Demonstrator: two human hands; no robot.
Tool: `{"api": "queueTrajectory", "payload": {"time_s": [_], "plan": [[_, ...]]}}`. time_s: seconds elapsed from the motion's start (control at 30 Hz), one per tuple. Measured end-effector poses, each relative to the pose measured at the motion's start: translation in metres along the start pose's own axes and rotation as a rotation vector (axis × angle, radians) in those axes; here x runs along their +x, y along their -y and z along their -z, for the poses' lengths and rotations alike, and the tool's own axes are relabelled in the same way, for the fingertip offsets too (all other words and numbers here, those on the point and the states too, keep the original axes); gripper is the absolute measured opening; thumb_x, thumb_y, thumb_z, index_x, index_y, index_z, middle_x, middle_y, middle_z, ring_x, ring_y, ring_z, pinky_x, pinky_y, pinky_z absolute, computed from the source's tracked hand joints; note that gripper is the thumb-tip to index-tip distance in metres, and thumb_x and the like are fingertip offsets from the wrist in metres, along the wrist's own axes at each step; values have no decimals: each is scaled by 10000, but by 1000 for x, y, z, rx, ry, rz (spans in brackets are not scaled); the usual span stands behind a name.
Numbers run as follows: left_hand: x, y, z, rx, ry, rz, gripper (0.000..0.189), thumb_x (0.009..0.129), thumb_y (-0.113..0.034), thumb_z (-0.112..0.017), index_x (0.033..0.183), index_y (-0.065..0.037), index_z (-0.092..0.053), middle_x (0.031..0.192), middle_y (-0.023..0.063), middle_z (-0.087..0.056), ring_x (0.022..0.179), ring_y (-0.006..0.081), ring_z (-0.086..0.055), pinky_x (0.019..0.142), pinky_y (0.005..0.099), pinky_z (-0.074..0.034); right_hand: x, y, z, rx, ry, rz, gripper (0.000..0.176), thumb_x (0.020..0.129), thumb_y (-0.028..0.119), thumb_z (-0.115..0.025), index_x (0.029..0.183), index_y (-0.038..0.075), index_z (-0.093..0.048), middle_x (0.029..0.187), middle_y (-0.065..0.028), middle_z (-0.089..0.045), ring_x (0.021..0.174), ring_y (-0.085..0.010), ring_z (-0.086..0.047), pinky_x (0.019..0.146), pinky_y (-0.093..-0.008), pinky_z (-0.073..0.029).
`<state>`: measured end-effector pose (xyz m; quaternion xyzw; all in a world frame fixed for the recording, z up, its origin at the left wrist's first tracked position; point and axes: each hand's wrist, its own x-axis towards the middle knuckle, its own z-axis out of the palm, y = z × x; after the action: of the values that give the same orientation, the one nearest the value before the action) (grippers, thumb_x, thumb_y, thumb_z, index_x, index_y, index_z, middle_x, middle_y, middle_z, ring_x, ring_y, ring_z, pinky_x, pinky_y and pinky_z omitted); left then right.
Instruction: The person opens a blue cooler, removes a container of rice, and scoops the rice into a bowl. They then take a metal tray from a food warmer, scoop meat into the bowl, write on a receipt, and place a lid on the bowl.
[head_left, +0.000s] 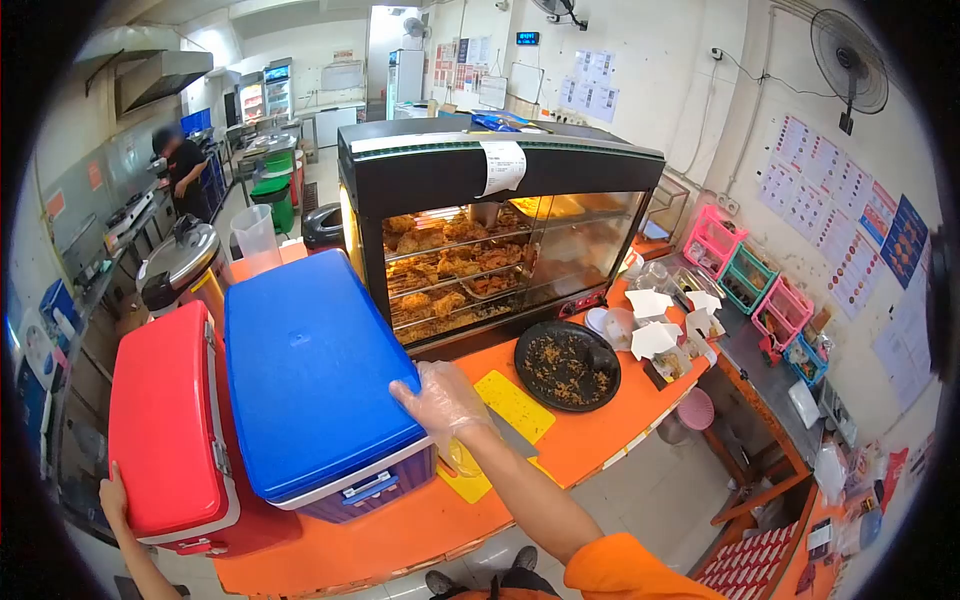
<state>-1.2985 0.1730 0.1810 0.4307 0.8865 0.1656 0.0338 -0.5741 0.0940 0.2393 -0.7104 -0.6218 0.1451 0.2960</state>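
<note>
My right hand [445,405], in a clear plastic glove, rests at the right edge of the blue lid [310,360] of a cool box, fingers bent over its rim. At the lower left, my bare left hand [113,495] touches the left side of a red cool box [165,420]; its fingers are partly spread. Both boxes stand side by side on the orange counter [380,545], lids down. Just right of my right hand lie a yellow cutting board [515,405] and a wide grey blade, partly hidden by my forearm.
A lit warmer cabinet [500,150] with fried food stands behind. Right of the board are a black pan [567,366] with crumbs and open white boxes [655,340]. Colored baskets [750,275] line the right side table. A co-worker [185,170] stands at the far left.
</note>
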Motion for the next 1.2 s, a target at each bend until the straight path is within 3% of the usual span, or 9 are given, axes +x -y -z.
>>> {"api": "queueTrajectory", "payload": {"time_s": [0.3, 0.37, 0.43, 0.47, 0.53, 0.63, 0.73, 0.97, 1.2], "plan": [[60, 23, 24, -302, 36, -195, 849, 909, -640, -503, 1022, 191, -632, 988, 373, -654, 1007, 437, -663, 833, 464, -495, 2, 3, -7, 128, -79, -69, 585, 829, 388, -724, 1194, -56, -615, 1135, -264, -656, 1096, -388, -619, 971, -436, -474], [24, -18, 89, -435, 167, -282, 684, 908, -506, -616, 951, 176, -633, 867, 234, -684, 862, 203, -641, 715, 400, -503, 2, 7, -8, 102, -72, -91, 571, 833, 371, -720, 1203, -51, -612, 1142, -254, -660, 1076, -376, -634, 950, -430, -487], [44, -4, 112, -437, 105, -400, 396, 911, -365, -646, 1028, 1, -550, 844, 56, -572, 753, 130, -540, 668, 303, -471, 6, 9, -8, 75, -64, -104, 558, 838, 354, -717, 1211, -47, -609, 1150, -244, -664, 1056, -365, -650, 930, -425, -501], [20, -23, 134, -727, 215, -631, 400, 898, -339, -658, 1106, -18, -542, 899, 44, -572, 791, 125, -550, 708, 286, -469, 10, 6, -11, 96, -51, -122, 601, 823, 382, -733, 1223, -47, -603, 1167, -247, -657, 1087, -365, -637, 954, -427, -488], [-53, -83, 186, -760, 390, -840, 668, 863, -371, -654, 1396, -34, -433, 1153, 142, -576, 1061, 207, -590, 911, 333, -480, 14, 0, -16, 118, -33, -144, 644, 808, 410, -748, 1235, -47, -597, 1184, -250, -649, 1118, -365, -624, 978, -430, -475], [-119, -137, 199, -793, 157, -857, 783, 845, -449, -624, 1463, -36, -376, 1327, 216, -517, 1242, 307, -525, 1055, 396, -415, 16, 0, -17, 140, -41, -138, 654, 804, 418, -753, 1242, -41, -595, 1184, -240, -655, 1112, -359, -630, 976, -423, -478], [-115, -145, 192, -801, 135, -860, 772, 865, -486, -561, 1460, -28, -384, 1469, 213, -410, 1358, 341, -419, 1145, 432, -311, 13, 6, -10, 122, -47, -163, 662, 795, 428, -759, 1234, -41, -601, 1185, -240, -655, 1115, -352, -631, 980, -417, -477], [-73, -93, 174, -595, 51, -916, 815, 882, -564, -577, 1472, -35, -385, 1508, 161, -383, 1400, 296, -347, 1161, 433, -239, 10, 7, -10, 132, -32, -173, 670, 780, 435, -769, 1222, -43, -612, 1193, -245, -651, 1111, -351, -636, 982, -410, -479], [-35, -28, 122, -982, 162, -799, 718, 951, -528, -498, 1425, 5, -412, 1462, 198, -420, 1363, 322, -401, 1124, 426, -297, 8, 9, -9, 146, -76, -190, 649, 777, 416, -774, 1211, -42, -621, 1195, -247, -649, 1123, -349, -630, 980, -411, -479]]}}
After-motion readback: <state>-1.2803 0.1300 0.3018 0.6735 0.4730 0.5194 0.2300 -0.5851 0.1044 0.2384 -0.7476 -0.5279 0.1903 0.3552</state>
